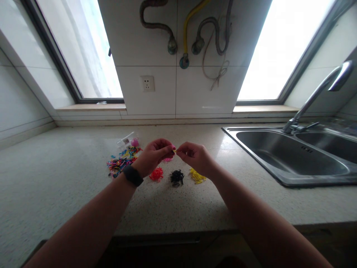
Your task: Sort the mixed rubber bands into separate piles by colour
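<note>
My left hand point(156, 154), a dark band on its wrist, pinches a few small rubber bands point(173, 148), with pink, dark and yellow showing at the fingertips. Close beside it, my right hand point(193, 155) has thumb and finger closed on what looks like a yellow rubber band at the same spot. Below the hands lie a red pile point(156, 174), a black pile point(177, 177) and a yellow pile point(197, 176) of rubber bands. A pink pile point(167, 160) is partly hidden behind my left hand. Left of that hand spreads a mixed-colour heap point(121, 165).
A clear plastic container point(125, 140) with a pink round thing point(135, 142) lies behind the mixed heap. To the right, a steel sink point(258, 175) with a tap point(315, 96) is set into the speckled countertop point(92, 208). A tiled wall with a socket point(147, 83) stands behind.
</note>
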Tool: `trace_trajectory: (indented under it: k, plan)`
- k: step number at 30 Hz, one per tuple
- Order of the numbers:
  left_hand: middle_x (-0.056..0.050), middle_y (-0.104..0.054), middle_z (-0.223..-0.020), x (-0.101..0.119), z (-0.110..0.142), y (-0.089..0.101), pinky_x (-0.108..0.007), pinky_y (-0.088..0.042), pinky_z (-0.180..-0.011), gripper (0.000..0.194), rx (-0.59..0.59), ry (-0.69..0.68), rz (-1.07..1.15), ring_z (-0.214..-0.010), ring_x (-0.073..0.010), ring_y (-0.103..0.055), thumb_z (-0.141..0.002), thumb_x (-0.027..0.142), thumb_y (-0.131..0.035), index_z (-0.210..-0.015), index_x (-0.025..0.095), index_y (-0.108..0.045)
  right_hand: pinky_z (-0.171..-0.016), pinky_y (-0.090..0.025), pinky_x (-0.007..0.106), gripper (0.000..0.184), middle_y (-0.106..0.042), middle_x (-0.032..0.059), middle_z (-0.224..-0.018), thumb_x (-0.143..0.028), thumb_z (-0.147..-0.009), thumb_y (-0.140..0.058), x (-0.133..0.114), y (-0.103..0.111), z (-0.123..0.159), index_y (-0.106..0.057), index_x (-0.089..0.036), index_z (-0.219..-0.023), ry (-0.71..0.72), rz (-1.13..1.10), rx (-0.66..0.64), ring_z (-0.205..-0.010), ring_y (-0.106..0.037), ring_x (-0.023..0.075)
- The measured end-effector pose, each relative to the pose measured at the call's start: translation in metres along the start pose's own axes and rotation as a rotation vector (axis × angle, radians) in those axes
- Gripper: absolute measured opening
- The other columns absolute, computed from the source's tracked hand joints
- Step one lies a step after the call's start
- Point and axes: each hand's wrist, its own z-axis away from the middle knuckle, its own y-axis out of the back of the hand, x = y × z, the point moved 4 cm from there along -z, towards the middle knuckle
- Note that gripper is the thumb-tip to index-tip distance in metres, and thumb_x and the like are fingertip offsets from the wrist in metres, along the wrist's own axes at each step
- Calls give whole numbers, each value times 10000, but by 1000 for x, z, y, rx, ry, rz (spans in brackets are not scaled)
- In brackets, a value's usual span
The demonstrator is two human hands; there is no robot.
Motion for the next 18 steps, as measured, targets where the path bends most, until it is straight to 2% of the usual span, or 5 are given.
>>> trace_trajectory:
  k: [18]
  plan:
    - [-27,-733,-834,-1,0,3,-226,-556,-771,181,-16,-9,-4,-749,-101,-701,-776,186,-811,-874,134,-668,-520,-341,256,145,-589,-19,-667,-334,-881,-662,2,5,1,-693,-192,-885,-15,44,44,-562,-418,93]
